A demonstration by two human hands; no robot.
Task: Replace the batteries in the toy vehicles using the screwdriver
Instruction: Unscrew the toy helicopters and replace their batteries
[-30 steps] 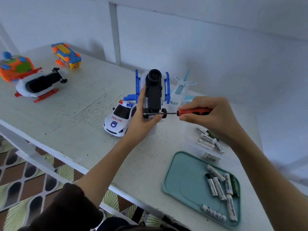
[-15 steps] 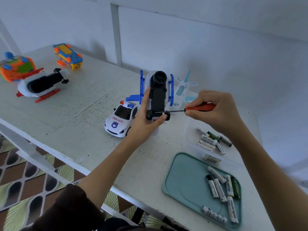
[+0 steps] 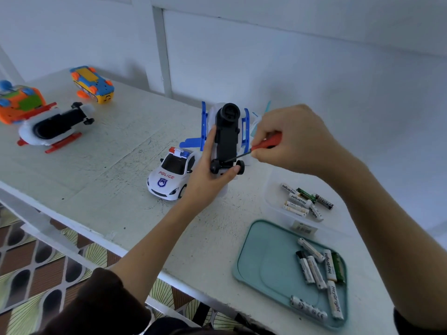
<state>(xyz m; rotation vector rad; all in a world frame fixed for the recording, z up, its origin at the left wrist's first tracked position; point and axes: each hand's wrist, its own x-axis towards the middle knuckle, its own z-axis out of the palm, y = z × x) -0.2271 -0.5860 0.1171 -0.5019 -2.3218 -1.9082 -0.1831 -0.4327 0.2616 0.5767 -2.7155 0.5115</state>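
My left hand point(image 3: 208, 178) grips a blue-and-white toy helicopter point(image 3: 227, 132), held upright with its black underside facing me. My right hand point(image 3: 294, 139) holds a red-handled screwdriver point(image 3: 265, 143). Its thin metal tip slants down to the left onto the black base, just above the small wheels. Loose batteries lie on a teal tray point(image 3: 268, 267) at the lower right, and more batteries sit in a clear plastic box point(image 3: 274, 189) behind the tray.
A white police car point(image 3: 170, 175) stands just left of my left hand. An upturned red-and-white helicopter point(image 3: 52, 125), an orange toy point(image 3: 18, 102) and a yellow-blue toy point(image 3: 93, 84) lie at the far left. The table's front edge point(image 3: 79, 228) runs diagonally below.
My right hand has risen and swung closer to the helicopter, tilting the screwdriver from level to slanting down-left. The left hand keeps its grip on the toy.
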